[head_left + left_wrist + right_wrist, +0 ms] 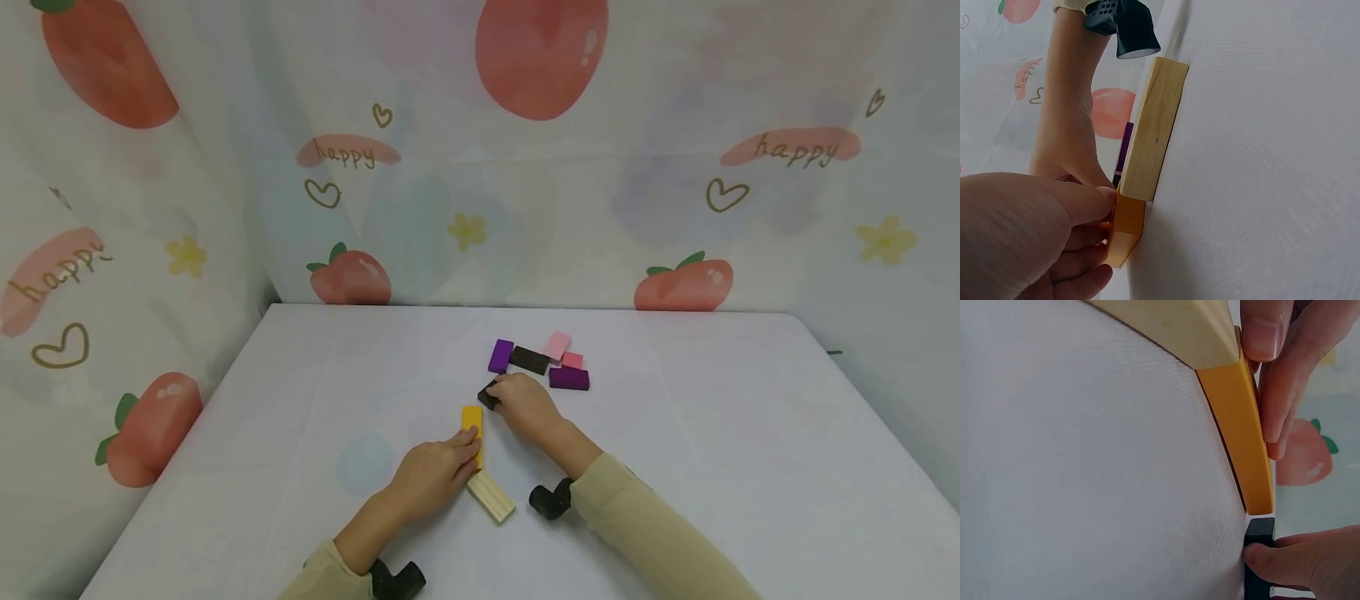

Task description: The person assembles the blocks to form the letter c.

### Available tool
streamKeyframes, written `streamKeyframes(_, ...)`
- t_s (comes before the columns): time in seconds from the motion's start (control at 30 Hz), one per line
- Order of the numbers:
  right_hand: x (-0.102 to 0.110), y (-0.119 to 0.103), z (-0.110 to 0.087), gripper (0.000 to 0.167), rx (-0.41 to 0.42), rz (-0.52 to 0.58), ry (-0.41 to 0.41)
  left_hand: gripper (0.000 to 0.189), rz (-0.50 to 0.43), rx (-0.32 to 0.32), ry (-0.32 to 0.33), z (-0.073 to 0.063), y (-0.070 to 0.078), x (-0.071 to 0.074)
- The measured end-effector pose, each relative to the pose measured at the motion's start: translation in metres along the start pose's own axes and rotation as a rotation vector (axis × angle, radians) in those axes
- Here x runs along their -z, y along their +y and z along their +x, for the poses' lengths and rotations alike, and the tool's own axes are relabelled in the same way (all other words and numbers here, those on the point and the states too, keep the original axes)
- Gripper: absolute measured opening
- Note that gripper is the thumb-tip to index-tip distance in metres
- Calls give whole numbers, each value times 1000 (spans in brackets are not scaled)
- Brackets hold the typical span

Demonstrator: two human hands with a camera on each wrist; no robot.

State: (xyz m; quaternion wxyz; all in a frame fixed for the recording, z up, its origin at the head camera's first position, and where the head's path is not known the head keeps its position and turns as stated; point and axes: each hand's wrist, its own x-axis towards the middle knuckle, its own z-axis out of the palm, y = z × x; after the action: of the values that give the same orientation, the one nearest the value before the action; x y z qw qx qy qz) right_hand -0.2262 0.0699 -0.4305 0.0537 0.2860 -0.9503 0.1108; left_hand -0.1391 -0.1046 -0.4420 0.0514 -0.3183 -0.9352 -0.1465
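With my right hand point(528, 408), I pinch a small black block point(488, 395) just beyond the far end of a yellow block point(472, 414). In the right wrist view, a narrow gap separates the black block point(1260, 529) from the yellow block point(1238, 425). My left hand point(431, 475) rests its fingers against the yellow block's left side and partly covers it. A pale wooden block point(491, 497) meets the yellow block's near end at an angle. The left wrist view shows this wooden block point(1155, 128) up close, by my thumb.
Farther back lie a purple block point(501, 356), a dark block point(530, 360), a light pink block point(557, 346), a coral block point(572, 360) and a dark purple block point(569, 379). The white table point(712, 433) ends at a printed curtain point(555, 200).
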Motion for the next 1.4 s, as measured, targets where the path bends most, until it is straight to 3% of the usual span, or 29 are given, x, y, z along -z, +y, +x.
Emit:
streamKeyframes(0.7,-3,-8,8,23,-11,-51,-16,33,34,10,2,1,2,1)
streamKeyframes(1.4,-1,-11,9,25,-19,45,-37,34,29,29,-12,1,2,0)
